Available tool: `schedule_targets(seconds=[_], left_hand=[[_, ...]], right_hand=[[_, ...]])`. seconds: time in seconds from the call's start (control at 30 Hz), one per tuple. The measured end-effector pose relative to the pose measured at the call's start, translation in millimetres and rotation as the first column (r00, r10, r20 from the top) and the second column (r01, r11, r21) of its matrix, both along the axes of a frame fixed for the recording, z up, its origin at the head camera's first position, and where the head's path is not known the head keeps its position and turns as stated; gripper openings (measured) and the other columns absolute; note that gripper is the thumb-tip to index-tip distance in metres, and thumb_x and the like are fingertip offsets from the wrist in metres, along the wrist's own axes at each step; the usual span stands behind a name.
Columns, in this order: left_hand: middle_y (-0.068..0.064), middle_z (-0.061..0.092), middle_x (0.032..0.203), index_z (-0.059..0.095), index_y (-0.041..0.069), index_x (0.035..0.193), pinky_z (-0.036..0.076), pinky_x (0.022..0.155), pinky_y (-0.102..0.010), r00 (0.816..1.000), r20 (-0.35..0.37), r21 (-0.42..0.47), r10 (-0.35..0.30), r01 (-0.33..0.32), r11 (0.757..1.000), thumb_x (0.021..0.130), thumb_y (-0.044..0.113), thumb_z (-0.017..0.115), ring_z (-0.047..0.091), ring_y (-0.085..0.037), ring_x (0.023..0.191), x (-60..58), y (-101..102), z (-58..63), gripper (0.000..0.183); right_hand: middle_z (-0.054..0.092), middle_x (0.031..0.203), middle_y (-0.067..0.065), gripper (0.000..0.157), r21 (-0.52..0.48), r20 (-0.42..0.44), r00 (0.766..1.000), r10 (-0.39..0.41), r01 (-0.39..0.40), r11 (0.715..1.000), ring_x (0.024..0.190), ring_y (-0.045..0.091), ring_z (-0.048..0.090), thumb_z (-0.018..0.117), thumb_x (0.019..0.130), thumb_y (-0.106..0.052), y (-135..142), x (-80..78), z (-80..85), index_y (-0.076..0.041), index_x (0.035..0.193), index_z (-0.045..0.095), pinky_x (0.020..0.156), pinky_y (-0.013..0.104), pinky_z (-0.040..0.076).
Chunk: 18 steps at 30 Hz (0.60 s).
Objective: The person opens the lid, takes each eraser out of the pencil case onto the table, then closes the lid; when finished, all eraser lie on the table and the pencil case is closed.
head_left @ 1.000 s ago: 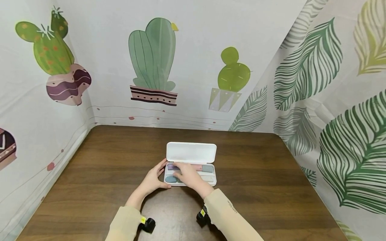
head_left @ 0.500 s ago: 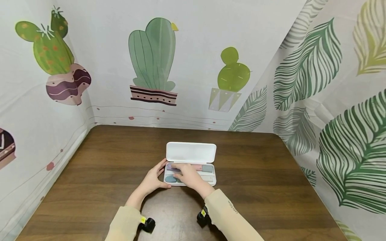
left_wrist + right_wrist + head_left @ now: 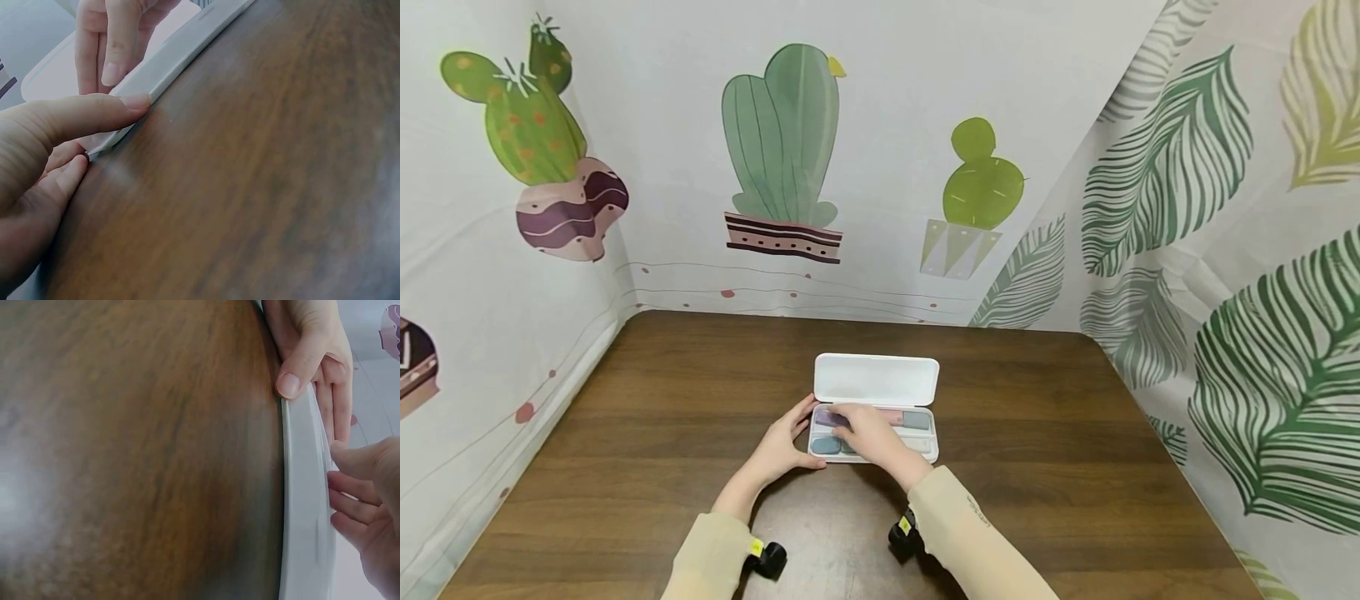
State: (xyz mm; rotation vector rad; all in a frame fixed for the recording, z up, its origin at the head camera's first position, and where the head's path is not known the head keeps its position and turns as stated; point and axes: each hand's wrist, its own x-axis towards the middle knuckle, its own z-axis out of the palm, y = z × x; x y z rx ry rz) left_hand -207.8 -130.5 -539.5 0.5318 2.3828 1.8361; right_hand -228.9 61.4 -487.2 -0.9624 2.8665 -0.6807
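Observation:
A white hinged case (image 3: pixel 933 450) lies on the table with its lid (image 3: pixel 876 379) raised at the back. My left hand (image 3: pixel 777 447) grips the case's left end, thumb on the front wall and fingertips at the back corner. My right hand (image 3: pixel 871 435) reaches into the left half of the case, fingers bent down. Its fingertips are right at a purple piece (image 3: pixel 829 419) in the back row; I cannot tell whether they pinch it. Right of the hand lie a pink piece (image 3: pixel 891 417) and a grey one (image 3: pixel 916 420). A blue rounded piece (image 3: pixel 826 446) sits in the front left.
Brown wood-grain table (image 3: pixel 1037 467) surrounds the case. A white cloth printed with cacti and leaves hangs behind and at the sides (image 3: pixel 880 167). A small black camera is on each wrist, the left (image 3: pixel 769 561) and the right (image 3: pixel 904 540).
My right fingers have shifted slightly at the purple piece, which now looks a little more tilted. My left hand and the case have stayed in place.

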Motion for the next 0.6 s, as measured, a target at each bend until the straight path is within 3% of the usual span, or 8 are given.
schedule_targets(seconds=[0.23, 0.6], left_hand=[[-0.032, 0.035, 0.150, 0.021, -0.010, 0.150, 0.034, 0.116, -0.045, 1.000, -0.007, 0.012, -0.004, 0.004, 1.000, 0.062, -0.006, 0.088, 0.033, -0.043, 0.141, -0.2, -0.2, -0.4, 0.110], [-0.032, 0.035, 0.150, 0.022, -0.010, 0.150, 0.034, 0.116, -0.044, 1.000, -0.005, 0.009, -0.001, 0.001, 1.000, 0.062, -0.006, 0.088, 0.033, -0.043, 0.141, 0.6, -0.1, 0.3, 0.110]], right_hand=[[0.069, 0.124, 0.009, 0.035, 0.046, -0.009, 1.000, -0.005, 0.005, 0.999, 0.116, 0.023, 0.064, 0.064, 0.094, -0.015, -3.8, -4.0, -0.7, -0.005, 0.127, 0.064, 0.102, 0.036, 0.053], [0.070, 0.121, 0.009, 0.034, 0.013, -0.013, 0.999, 0.032, -0.032, 0.999, 0.115, 0.022, 0.065, 0.065, 0.092, -0.011, -2.7, -5.0, 1.7, -0.004, 0.125, 0.065, 0.102, 0.036, 0.054]])
